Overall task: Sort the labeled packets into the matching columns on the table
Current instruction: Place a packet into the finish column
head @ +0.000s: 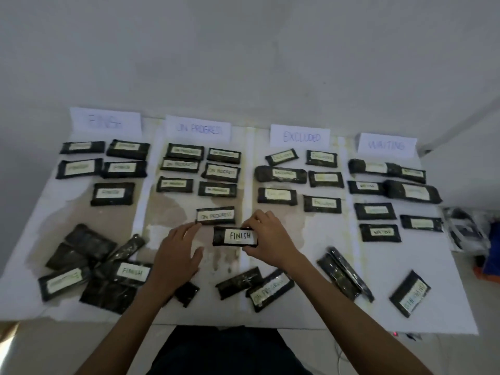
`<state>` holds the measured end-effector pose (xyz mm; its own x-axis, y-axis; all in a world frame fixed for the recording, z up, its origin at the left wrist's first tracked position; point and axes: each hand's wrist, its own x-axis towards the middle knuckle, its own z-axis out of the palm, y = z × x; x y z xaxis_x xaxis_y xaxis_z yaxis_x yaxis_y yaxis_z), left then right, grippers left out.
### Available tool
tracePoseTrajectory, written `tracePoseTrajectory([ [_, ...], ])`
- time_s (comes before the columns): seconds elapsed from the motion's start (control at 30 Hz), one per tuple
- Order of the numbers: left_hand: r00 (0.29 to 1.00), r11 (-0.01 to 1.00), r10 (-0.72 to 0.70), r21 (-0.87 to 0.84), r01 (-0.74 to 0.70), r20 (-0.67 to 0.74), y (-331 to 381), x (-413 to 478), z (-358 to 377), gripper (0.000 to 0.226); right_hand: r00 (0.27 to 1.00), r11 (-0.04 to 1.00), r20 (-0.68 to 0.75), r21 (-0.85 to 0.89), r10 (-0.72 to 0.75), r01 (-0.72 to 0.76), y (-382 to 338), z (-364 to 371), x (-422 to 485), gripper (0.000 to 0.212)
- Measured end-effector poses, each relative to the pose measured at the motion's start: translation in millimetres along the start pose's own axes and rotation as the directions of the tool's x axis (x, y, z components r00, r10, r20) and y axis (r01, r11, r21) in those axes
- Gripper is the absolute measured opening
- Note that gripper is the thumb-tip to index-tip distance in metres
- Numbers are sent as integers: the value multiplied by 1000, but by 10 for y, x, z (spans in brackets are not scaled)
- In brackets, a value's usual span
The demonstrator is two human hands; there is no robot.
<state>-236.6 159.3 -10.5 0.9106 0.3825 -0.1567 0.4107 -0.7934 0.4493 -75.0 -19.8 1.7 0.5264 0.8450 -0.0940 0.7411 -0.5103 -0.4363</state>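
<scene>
My right hand (266,239) grips the right end of a black packet labeled FINISH (234,236), held just above the table's middle. My left hand (177,253) hovers open to the left of it, fingertips near the lowest ON PROGRESS packet (215,215). Four paper headers stand at the back: FINISH (105,121), ON PROGRESS (198,129), EXCLUDED (301,137) and WAITING (386,144). Below each header lie several black packets with matching labels.
An unsorted pile of packets (89,269) lies at the front left, one labeled FINISH (132,272). More loose packets sit along the front: an ON PROGRESS one (269,290), two dark ones (345,273) and a tilted one (411,293). Clutter lies off the table's right edge (468,228).
</scene>
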Motion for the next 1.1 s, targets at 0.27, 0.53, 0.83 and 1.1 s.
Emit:
tracePoseTrajectory([
  [0.27,983,984,-174,-59,171,-58,-978,-197,-375,51,993,997,90,-6,-74,75,-889,360,758,47],
  [0.53,906,913,-403,-124,388,-133,-1959,-344,-771,50,980,991,149,33,-133,129,-1853,915,1723,49],
  [0.83,867,875,-478,-159,457,-138,-2743,-155,-985,51,976,990,164,44,-142,136,-2748,1607,2924,50],
  [1.1,839,829,-537,-243,505,-87,-3079,-102,-804,58,959,974,190,-52,-208,221,-2995,2117,3454,50],
])
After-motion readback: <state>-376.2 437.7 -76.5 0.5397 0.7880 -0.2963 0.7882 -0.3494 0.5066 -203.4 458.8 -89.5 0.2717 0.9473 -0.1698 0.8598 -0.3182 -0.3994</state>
